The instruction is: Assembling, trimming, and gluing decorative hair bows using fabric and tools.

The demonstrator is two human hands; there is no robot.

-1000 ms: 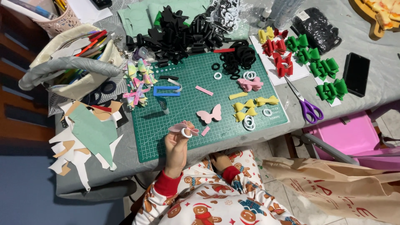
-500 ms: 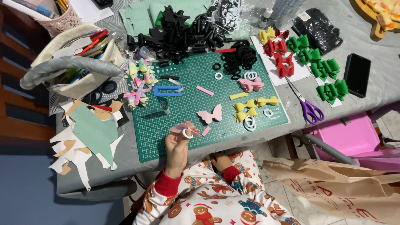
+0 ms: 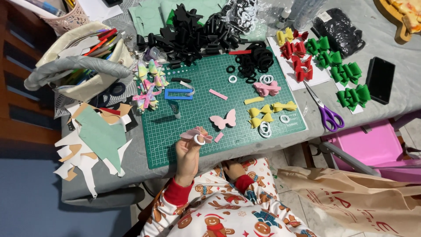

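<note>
My left hand (image 3: 187,154) is raised over the near edge of the green cutting mat (image 3: 193,118). Its fingertips pinch a folded pink foam bow (image 3: 198,133) with a white ring (image 3: 199,141) on it. A pink foam butterfly (image 3: 223,119) lies on the mat just right of it, with a small pink strip (image 3: 219,137) nearby. My right hand (image 3: 234,169) sits low by my lap under the table's edge, red cuff showing. Its fingers are tucked out of sight.
Yellow bows (image 3: 263,113), white rings (image 3: 264,129), a pink bow (image 3: 266,88) and black rings (image 3: 254,61) lie on the mat. Red and green bows (image 3: 346,74), purple scissors (image 3: 326,115) and a black phone (image 3: 379,80) are right. A bag of pens (image 3: 83,66) and foam scraps (image 3: 98,136) are left.
</note>
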